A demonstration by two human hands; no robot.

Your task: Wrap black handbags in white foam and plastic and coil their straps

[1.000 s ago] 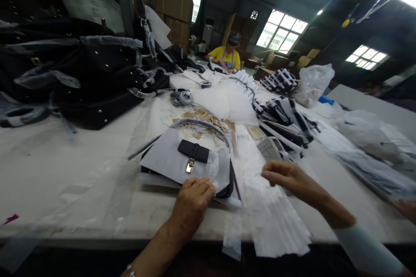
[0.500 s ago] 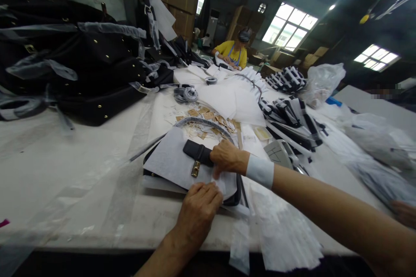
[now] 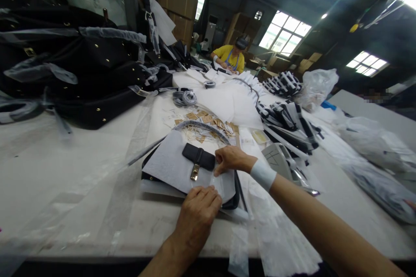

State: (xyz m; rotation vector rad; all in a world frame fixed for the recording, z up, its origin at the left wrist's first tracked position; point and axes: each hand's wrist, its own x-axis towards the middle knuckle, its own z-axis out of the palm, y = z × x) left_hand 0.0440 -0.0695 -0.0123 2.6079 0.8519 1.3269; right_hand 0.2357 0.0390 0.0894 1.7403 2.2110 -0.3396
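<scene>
A black handbag lies flat at the table's front, with white tissue paper over its face. On the paper rests the bag's black closure strap with a gold lock. My right hand is closed in a pinch just right of the strap's end, on a piece of clear plastic film. Below it, my left hand presses its bunched fingers on the film's lower end, near the paper's front edge; its fingertips are partly hidden. The bag's wrapped handle arches behind.
Black bags are piled at the left. Brown tags lie scattered behind the handle. Wrapped black straps and a grey-white device stand to the right. White strips overhang the front edge. A person works across the table.
My right hand has shifted slightly right, off the strap's end, so more of the strap shows. My left hand stays nearly in place. The view has tilted slightly.
</scene>
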